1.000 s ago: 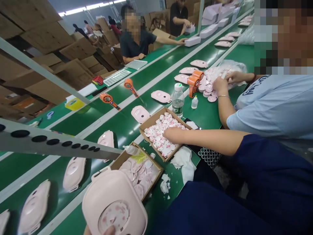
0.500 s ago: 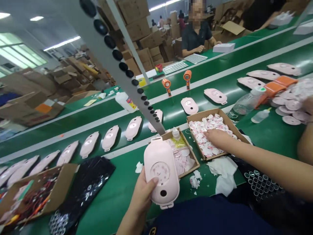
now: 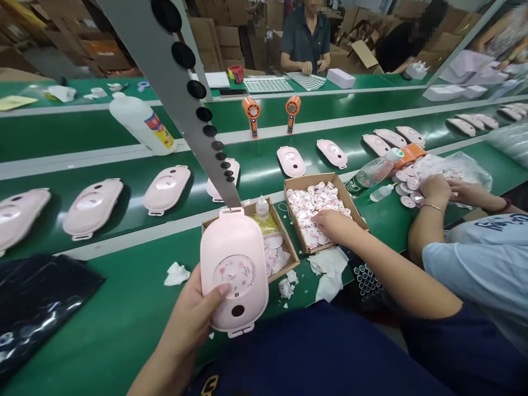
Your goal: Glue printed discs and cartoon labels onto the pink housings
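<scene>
My left hand (image 3: 190, 318) grips a pink rounded plastic case (image 3: 234, 270) from its lower left, thumb pressed on the round printed disc on its face. The case is held upright above the near edge of the green bench. My right hand (image 3: 333, 224) reaches into a cardboard box (image 3: 355, 212) of small pink-and-white round stickers, its fingers curled down onto the pile. What they pinch is hidden. A second cardboard box (image 3: 289, 242) with pink discs and a small dropper bottle (image 3: 262, 208) sits behind the case.
A row of pink cases (image 3: 166, 188) lies on the green conveyor (image 3: 124, 220). A slanted metal bar (image 3: 173, 82) with black dots crosses in front. A co-worker's hands (image 3: 437, 190) sort discs at right. White paper scraps (image 3: 328, 269), a black tray (image 3: 37, 297) and a white bottle (image 3: 142, 124) lie around.
The view has swung back to the right and down. My left hand still holds the pink case, now lower and nearer me. My right hand stays in the sticker box.
</scene>
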A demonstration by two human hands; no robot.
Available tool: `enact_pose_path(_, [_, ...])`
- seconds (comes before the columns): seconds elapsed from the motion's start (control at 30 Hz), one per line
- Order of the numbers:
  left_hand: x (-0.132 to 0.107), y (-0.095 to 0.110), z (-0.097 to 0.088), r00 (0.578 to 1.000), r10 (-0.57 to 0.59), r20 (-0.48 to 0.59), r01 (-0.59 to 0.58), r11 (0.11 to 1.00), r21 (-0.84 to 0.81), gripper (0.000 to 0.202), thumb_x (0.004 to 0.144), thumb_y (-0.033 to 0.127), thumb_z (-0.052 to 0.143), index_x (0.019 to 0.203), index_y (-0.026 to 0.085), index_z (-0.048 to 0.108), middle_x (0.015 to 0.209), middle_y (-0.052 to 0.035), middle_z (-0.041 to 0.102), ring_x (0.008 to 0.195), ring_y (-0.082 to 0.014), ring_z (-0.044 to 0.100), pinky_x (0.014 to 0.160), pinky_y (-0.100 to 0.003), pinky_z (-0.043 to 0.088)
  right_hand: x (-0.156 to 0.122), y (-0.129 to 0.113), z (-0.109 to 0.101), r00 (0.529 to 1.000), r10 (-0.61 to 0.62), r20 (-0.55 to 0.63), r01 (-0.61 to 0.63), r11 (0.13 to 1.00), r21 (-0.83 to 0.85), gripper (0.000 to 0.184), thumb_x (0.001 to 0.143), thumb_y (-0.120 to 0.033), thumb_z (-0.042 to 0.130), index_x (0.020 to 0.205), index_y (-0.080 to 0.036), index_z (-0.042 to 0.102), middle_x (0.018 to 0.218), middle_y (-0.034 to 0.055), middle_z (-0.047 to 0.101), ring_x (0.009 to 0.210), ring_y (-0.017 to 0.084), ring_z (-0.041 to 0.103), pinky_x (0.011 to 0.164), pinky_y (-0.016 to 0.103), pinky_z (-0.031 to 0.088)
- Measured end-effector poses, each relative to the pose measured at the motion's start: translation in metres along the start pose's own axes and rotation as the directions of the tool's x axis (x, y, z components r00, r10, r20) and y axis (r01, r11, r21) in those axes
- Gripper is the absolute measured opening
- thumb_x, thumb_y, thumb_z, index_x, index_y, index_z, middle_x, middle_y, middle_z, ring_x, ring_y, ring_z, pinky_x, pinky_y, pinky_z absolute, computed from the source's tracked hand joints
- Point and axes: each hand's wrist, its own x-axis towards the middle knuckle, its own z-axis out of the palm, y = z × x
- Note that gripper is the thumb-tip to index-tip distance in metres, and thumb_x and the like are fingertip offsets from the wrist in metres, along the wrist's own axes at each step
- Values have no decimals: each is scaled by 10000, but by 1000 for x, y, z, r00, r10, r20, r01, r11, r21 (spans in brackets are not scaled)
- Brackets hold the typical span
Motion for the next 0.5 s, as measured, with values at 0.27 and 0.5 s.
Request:
enact_pose_path(0.27, [4,3,-5,999,52,1,-52,999,-13,711,582,375,915,1175,170,582,1036,-126,758,877,-303,728,689,-329,634,16,11,-8,994,-23,103,26,999,-29,192,942,-315,634,1028,-146,669,1105,67,673,961,192,645,886,397,520])
enact_pose_path(0.5, [5,5,-2,999,45,-14,-45,999,-28,704,559,381,926,1139,177,583,999,-110,756,895,-311,728,683,-318,630,1,16,3,992,15,-127,5,987,160,319,927,-172,570,1227,-171,676,1117,110,709,1019,218,658,903,308,487])
